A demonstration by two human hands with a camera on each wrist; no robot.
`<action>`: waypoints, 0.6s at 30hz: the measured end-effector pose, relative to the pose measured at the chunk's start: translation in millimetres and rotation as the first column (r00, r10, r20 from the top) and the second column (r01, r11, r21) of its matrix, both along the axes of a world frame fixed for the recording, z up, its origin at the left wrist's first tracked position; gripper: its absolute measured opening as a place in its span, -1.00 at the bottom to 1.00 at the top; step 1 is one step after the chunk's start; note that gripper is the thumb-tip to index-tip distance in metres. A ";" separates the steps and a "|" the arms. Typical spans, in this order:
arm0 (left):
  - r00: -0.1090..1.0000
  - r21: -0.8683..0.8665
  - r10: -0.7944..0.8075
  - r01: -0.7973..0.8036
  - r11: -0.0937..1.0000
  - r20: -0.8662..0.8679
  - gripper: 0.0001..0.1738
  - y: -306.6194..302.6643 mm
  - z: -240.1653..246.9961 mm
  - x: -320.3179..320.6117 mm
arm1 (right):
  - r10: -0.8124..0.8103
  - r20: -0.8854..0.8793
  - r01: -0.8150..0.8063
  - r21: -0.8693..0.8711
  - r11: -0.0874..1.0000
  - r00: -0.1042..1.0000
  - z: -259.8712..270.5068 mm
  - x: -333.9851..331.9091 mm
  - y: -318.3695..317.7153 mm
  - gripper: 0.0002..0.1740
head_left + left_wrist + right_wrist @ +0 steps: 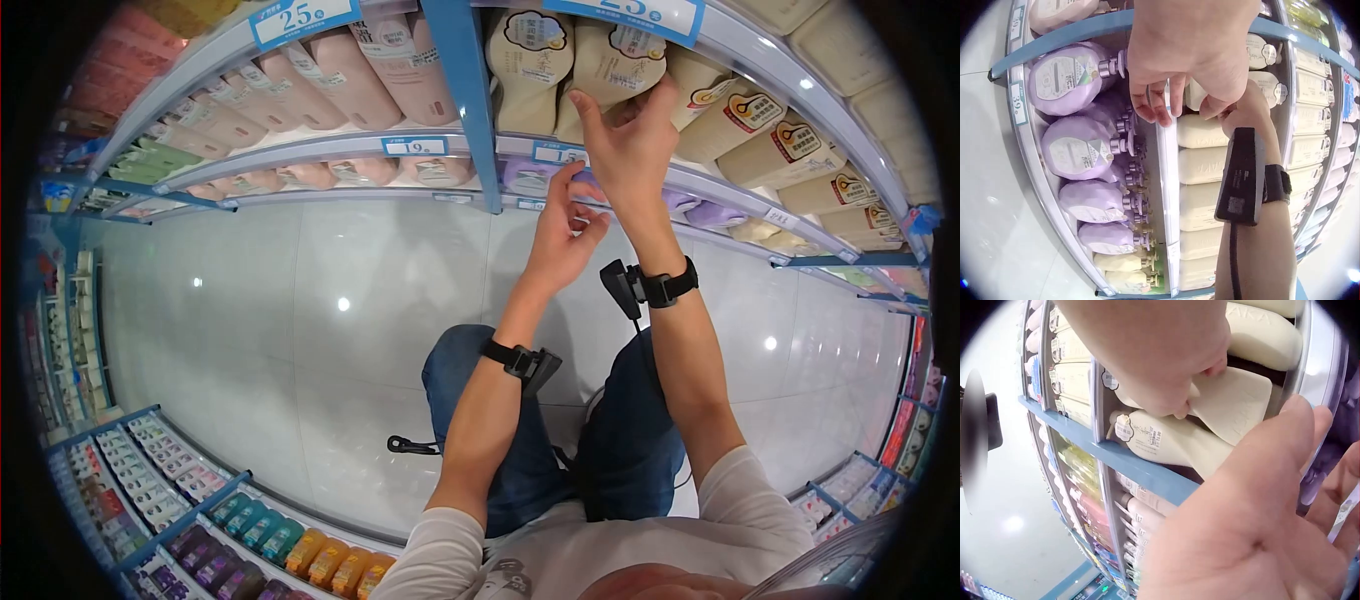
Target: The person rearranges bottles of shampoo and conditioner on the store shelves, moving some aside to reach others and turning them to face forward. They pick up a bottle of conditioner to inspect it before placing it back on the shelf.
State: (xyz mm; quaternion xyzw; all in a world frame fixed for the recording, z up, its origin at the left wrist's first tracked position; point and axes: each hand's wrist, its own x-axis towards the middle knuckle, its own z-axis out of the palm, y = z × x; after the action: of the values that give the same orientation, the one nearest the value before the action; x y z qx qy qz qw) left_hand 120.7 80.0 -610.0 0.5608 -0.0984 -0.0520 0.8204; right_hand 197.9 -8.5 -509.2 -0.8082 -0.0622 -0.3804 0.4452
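Observation:
My right hand [640,150] reaches up to the shelf and grips the lower end of a cream-coloured bottle [620,60], thumb on one side and fingers on the other. In the right wrist view this bottle [1238,403] lies at a slant across its neighbour, a labelled cream bottle [1154,437]. Lower and to the left, my left hand [568,235] is held near the shelf's front edge, fingers loosely bent and holding nothing. The left wrist view shows the left hand [1194,53] close beside the right wrist.
Purple pump bottles [1072,147] stand on the shelf below, behind a price tag [1018,103]. Pink bottles [340,75] fill the bay to the left, past a blue upright [460,90]. More cream bottles [770,150] line the right side. Shelves with coloured bottles [325,555] stand behind me.

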 end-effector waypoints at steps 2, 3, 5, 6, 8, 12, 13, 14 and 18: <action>1.000 0.013 0.003 -0.003 1.000 0.002 -0.15 0.5 -0.2 0.5 | -0.016 -0.053 0.015 -0.006 1.000 0.998 1.3 -1.5 1.2 -0.13; 1.000 0.018 0.007 -0.008 1.000 0.004 -0.16 0.6 -0.3 1.0 | -0.017 -0.052 0.017 -0.004 1.000 0.998 0.7 -0.9 1.1 -0.13; 1.000 0.013 0.005 -0.005 1.000 -0.001 -0.17 0.2 -0.5 1.5 | 0.003 -0.032 -0.003 0.001 1.000 0.999 -1.4 0.0 0.1 -0.14; 1.000 0.008 0.001 -0.001 1.000 -0.006 -0.18 -0.4 -0.7 1.7 | 0.002 -0.032 -0.003 -0.001 1.000 0.999 -2.0 -0.3 0.3 -0.14; 1.000 0.015 0.001 -0.001 1.000 -0.005 -0.19 -0.9 -1.2 1.7 | -0.006 -0.065 0.006 0.014 1.000 0.998 -3.4 -1.3 1.5 -0.14; 1.000 0.043 0.010 -0.011 0.999 0.029 -0.24 -0.8 -2.1 2.1 | 0.001 -0.078 -0.001 -0.008 1.000 0.997 -7.7 -1.6 -1.3 -0.17; 1.000 0.042 0.010 -0.011 0.999 0.028 -0.24 -0.8 -2.4 2.1 | 0.001 -0.103 -0.005 -0.034 0.999 0.995 -5.9 -2.2 -3.1 -0.19; 1.000 0.053 0.010 -0.011 0.999 0.022 -0.26 -0.5 -2.1 2.4 | 0.001 -0.127 -0.008 -0.059 0.998 0.992 -4.9 -2.4 -4.3 -0.22; 1.000 0.051 0.004 -0.004 0.999 -0.004 -0.31 0.6 -0.5 2.0 | 0.014 -0.093 -0.019 -0.052 0.998 0.996 -5.0 -2.1 -5.2 -0.32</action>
State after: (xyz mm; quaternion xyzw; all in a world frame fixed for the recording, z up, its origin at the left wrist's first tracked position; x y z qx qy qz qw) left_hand 122.6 80.6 -610.5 0.5816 -0.0941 -0.0540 0.8062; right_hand 195.8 -13.6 -514.2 -0.8359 -0.0579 -0.3371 0.4293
